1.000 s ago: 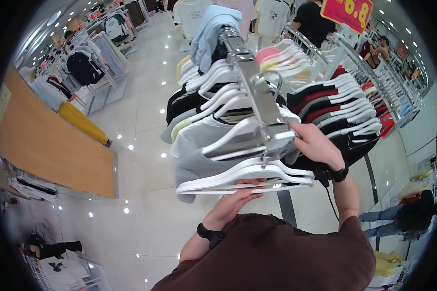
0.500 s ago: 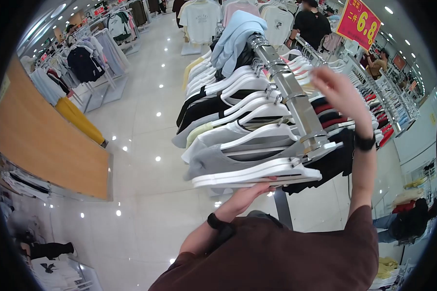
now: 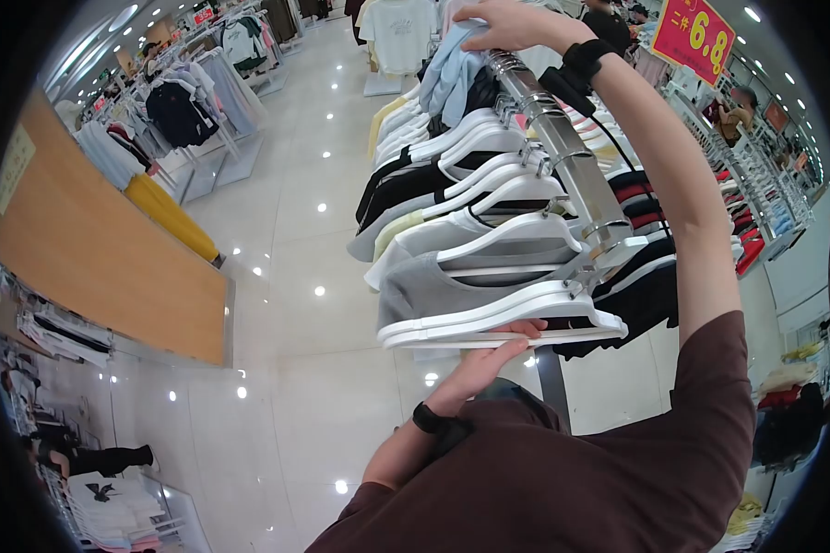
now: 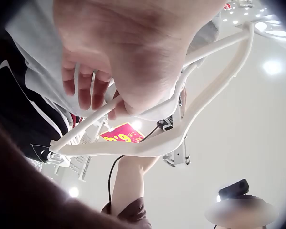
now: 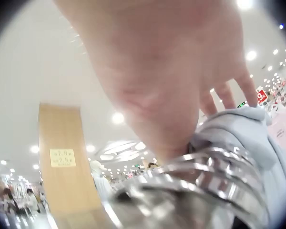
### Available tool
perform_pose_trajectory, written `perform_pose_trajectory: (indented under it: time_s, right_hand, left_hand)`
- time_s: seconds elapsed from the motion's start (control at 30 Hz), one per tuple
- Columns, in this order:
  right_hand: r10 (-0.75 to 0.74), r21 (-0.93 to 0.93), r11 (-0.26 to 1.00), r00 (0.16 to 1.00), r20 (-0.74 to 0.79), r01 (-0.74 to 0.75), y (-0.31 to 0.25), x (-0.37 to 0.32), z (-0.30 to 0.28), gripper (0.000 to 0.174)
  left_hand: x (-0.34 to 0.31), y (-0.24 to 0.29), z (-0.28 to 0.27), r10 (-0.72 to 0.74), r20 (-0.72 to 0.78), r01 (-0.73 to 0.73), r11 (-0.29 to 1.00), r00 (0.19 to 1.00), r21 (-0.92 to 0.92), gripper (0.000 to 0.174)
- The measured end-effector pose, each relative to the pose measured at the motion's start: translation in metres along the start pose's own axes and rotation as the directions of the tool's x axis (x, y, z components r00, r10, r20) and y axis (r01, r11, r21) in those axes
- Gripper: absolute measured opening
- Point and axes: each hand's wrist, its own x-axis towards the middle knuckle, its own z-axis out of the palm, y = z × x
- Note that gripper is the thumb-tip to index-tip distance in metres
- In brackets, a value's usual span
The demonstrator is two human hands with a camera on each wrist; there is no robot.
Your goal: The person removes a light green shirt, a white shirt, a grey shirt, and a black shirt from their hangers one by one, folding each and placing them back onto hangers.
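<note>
My left hand (image 3: 486, 367) grips the lower bar of the white hangers (image 3: 489, 316) at the near end of the metal rail (image 3: 567, 152). In the left wrist view, thumb and fingers bend round the bar of a white hanger (image 4: 157, 147), which carries no garment. My right arm stretches along the rail to its far end. There my right hand (image 3: 516, 25) takes hold of a crumpled light blue garment (image 3: 449, 81) draped over the rail. The right wrist view has its fingers coming down onto the light blue cloth (image 5: 257, 126); the thumb's tip is hidden.
Grey, white and black tops on white hangers (image 3: 516, 230) line the rail's left side; dark garments (image 3: 636, 318) hang on the right. A red price sign (image 3: 693, 41) stands beyond. At left are a wooden panel (image 3: 111, 230) and another clothes rack (image 3: 180, 115).
My right hand has left the rail's near end and moved forward over it to the light blue garment. My left hand keeps its grip on the hangers.
</note>
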Motion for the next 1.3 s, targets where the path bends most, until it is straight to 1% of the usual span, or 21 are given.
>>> perform_pose_trajectory:
  time_s: [0.1,0.23,0.3,0.33,0.4,0.43,0.5,0.53,0.57,0.7,0.77,0.83,0.9,0.97,1.0,1.03,1.1,1.17,1.2,1.27,1.3]
  right_hand:
    - [0.043,0.084,0.995,0.998,0.039,-0.046,0.004,-0.001,-0.007,0.061]
    - [0.116,0.074,0.99,0.992,0.039,-0.119,-0.008,0.001,-0.012,0.046]
    - [0.134,-0.05,0.989,0.989,-0.059,-0.137,-0.013,0.001,-0.007,0.032]
    - [0.131,-0.053,0.989,0.989,-0.066,-0.135,-0.009,-0.002,-0.001,0.032]
    - [0.062,0.089,0.995,0.974,-0.216,-0.044,0.001,-0.008,0.003,0.029]
    - [0.055,0.083,0.996,0.973,-0.224,-0.037,-0.005,-0.015,-0.007,0.029]
    - [0.418,0.302,0.899,0.827,-0.376,-0.317,-0.015,-0.036,-0.023,0.032]
    - [0.371,0.275,0.925,0.787,-0.492,-0.264,0.001,-0.034,-0.021,0.033]
    - [0.365,0.271,0.927,0.787,-0.498,-0.258,0.019,-0.041,-0.021,0.033]
    - [0.521,0.418,0.853,0.564,-0.64,-0.314,0.041,-0.073,-0.066,0.024]
    - [0.551,0.514,0.827,0.503,-0.665,-0.227,0.049,-0.095,-0.091,0.02]
    - [0.423,0.436,0.896,0.443,-0.79,-0.079,0.061,-0.12,-0.112,0.022]
    - [0.398,0.489,0.87,0.49,-0.776,0.068,0.063,-0.155,-0.14,0.026]
    - [0.498,0.59,0.805,0.466,-0.731,0.063,0.035,-0.196,-0.173,0.028]
    - [0.559,0.662,0.74,0.439,-0.703,0.118,0.021,-0.215,-0.182,0.03]
    - [0.567,0.665,0.74,0.436,-0.699,0.104,0.015,-0.238,-0.188,0.03]
    - [0.593,0.733,0.609,0.44,-0.675,0.303,0.007,-0.279,-0.195,0.031]
    - [0.712,0.879,0.436,0.522,-0.469,0.194,0.013,-0.343,-0.182,0.048]
    - [0.74,0.918,0.37,0.553,-0.384,0.142,0.01,-0.381,-0.164,0.049]
    - [0.838,0.967,0.2,0.484,-0.253,0.159,-0.025,-0.43,-0.109,0.044]
    - [0.9,0.965,0.101,0.392,-0.192,0.241,-0.053,-0.441,-0.083,0.042]
  left_hand:
    - [-0.004,0.002,-0.002,0.025,-0.02,-0.025,0.999,0.999,0.02,0.023]
    - [-0.007,0.004,0.004,0.008,-0.047,-0.009,1.0,0.999,-0.005,0.021]
    - [-0.008,0.004,0.007,0.0,-0.056,-0.002,1.0,0.998,-0.025,0.021]
    - [-0.008,0.002,0.008,-0.001,-0.062,-0.001,0.999,0.998,-0.036,0.021]
    - [-0.008,0.0,0.007,0.013,-0.068,-0.016,0.999,0.998,-0.038,0.021]
    - [-0.009,-0.001,0.007,0.006,-0.066,-0.009,0.999,0.998,-0.05,0.021]
    - [-0.008,-0.004,0.008,0.003,-0.063,-0.007,0.998,0.998,-0.062,0.021]
    - [-0.008,-0.005,0.008,0.003,-0.063,-0.006,0.999,0.998,-0.048,0.021]
    - [-0.007,-0.006,0.008,0.005,-0.063,-0.007,0.999,0.998,-0.033,0.021]
    - [-0.003,-0.013,0.013,-0.006,-0.098,-0.006,0.992,0.995,-0.128,0.022]
    - [-0.002,-0.011,0.02,-0.043,-0.166,0.009,0.979,0.985,-0.202,0.022]
    - [-0.001,-0.01,0.028,-0.069,-0.202,0.02,0.972,0.977,-0.232,0.024]
    - [0.002,-0.011,0.035,-0.104,-0.237,0.038,0.963,0.966,-0.266,0.027]
    - [0.004,-0.016,0.045,-0.146,-0.305,0.05,0.951,0.941,-0.304,0.038]
    - [0.004,-0.019,0.052,-0.162,-0.296,0.067,0.949,0.941,-0.307,0.038]
    - [0.005,-0.021,0.059,-0.182,-0.266,0.102,0.952,0.947,-0.289,0.04]
    - [0.007,-0.026,0.072,-0.217,-0.214,0.163,0.956,0.952,-0.245,0.045]
    - [0.008,-0.037,0.089,-0.257,-0.194,0.213,0.951,0.947,-0.224,0.046]
    - [0.009,-0.041,0.101,-0.268,-0.145,0.241,0.953,0.952,-0.183,0.045]
    - [0.007,-0.049,0.12,-0.287,-0.051,0.278,0.951,0.957,-0.134,0.05]
    - [0.006,-0.049,0.13,-0.287,-0.069,0.276,0.951,0.955,-0.137,0.05]
